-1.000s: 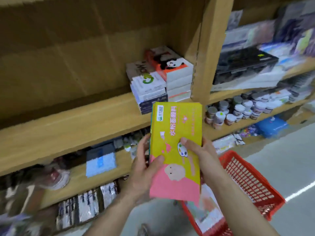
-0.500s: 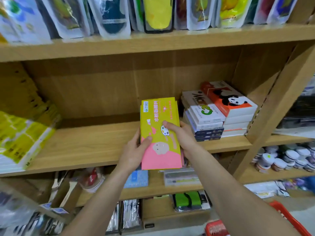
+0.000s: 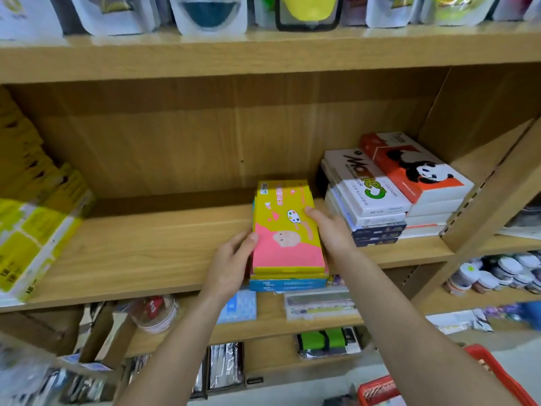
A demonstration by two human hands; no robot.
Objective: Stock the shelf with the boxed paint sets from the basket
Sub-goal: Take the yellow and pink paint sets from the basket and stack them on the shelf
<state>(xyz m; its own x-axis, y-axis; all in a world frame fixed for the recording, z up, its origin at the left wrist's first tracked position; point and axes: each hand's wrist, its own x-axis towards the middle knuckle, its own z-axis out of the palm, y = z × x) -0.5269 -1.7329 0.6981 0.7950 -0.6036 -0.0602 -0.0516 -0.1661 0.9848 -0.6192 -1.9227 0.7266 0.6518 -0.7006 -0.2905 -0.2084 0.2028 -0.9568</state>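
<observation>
A small stack of yellow-and-pink boxed paint sets (image 3: 285, 230) lies flat on the wooden shelf (image 3: 140, 253), its near end at the front edge. My left hand (image 3: 234, 259) grips the stack's left side. My right hand (image 3: 330, 232) holds its right side, thumb on the top lid. A blue box end shows at the bottom of the stack. The red basket (image 3: 380, 389) sits low at the bottom right, partly hidden by my right arm.
To the right of the stack stand piles of white watercolour boxes (image 3: 369, 194) and panda boxes (image 3: 415, 174). Yellow packs (image 3: 35, 227) lie at the shelf's left end. Bagged goods hang above. Lower shelves hold small jars (image 3: 497, 276) and packets.
Both hands have carried the paint sets up from the basket and forward onto the shelf; the stack now rests flat on the board beside the white boxes.
</observation>
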